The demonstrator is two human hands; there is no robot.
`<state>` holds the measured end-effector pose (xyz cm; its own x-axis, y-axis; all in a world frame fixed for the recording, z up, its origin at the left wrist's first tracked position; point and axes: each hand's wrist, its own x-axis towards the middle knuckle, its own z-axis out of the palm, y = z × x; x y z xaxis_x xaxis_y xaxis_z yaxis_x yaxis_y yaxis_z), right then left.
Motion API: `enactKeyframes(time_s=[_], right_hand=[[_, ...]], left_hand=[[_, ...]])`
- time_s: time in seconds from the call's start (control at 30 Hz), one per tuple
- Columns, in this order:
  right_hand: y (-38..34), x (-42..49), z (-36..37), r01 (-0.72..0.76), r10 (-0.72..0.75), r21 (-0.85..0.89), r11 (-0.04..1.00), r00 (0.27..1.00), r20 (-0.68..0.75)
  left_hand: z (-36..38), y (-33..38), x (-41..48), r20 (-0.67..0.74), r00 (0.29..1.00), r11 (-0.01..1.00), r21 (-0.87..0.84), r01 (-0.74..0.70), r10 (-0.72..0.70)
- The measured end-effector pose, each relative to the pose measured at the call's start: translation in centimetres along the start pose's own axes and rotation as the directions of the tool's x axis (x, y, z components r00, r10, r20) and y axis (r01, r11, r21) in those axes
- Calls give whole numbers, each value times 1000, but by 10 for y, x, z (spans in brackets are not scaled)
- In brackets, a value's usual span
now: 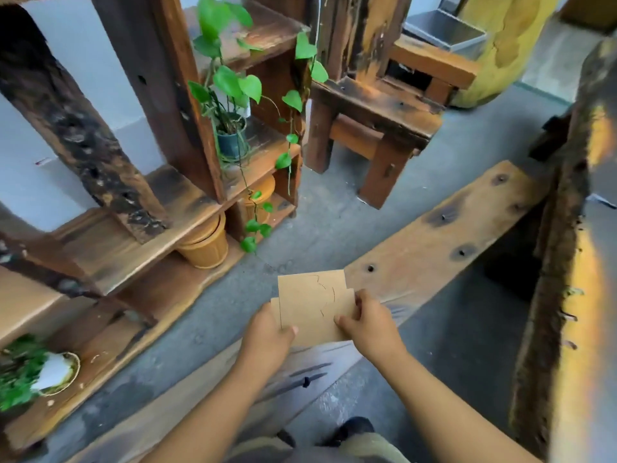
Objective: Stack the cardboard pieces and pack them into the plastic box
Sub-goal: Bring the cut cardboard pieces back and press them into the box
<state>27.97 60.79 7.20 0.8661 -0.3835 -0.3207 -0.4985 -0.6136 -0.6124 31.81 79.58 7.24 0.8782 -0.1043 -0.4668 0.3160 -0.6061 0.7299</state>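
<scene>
A small stack of flat brown cardboard pieces (pixel 314 304) is held in front of me above a long wooden bench. My left hand (pixel 267 335) grips the stack's lower left edge, thumb on top. On the right edge my right hand (pixel 370 324) pinches the same stack, with its fingers curled behind. The top piece carries thin curved pen lines. The pieces are slightly offset, so an edge of a lower one shows at the left. No plastic box is in view.
The wooden bench (pixel 434 248) runs diagonally from lower left to upper right. A rough wooden shelf (pixel 187 208) with a trailing potted plant (pixel 230 135) and wooden buckets (pixel 207 245) stands to the left. A wooden stool (pixel 374 118) is beyond, a dark timber edge (pixel 561 262) on the right.
</scene>
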Motion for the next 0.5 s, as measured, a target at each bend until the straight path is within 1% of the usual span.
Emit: enactKeyframes(time_s=[0.13, 0.2, 0.3, 0.43, 0.5], right_hand=[[49, -21, -37, -23, 29, 71, 997, 995, -95], [80, -34, -62, -42, 54, 96, 994, 990, -132], [122, -48, -93, -84, 96, 73, 994, 978, -184], [180, -73, -134, -191, 214, 104, 976, 928, -307], [211, -91, -153, -260, 296, 146, 955, 883, -364]], left_hand=[[43, 34, -20, 26, 997, 997, 14, -76, 76], [75, 60, -33, 65, 990, 989, 66, -132, 128], [118, 91, -47, 146, 969, 966, 139, -218, 198], [182, 129, -62, 289, 905, 898, 220, -380, 312], [217, 148, -73, 365, 864, 865, 233, -445, 346]])
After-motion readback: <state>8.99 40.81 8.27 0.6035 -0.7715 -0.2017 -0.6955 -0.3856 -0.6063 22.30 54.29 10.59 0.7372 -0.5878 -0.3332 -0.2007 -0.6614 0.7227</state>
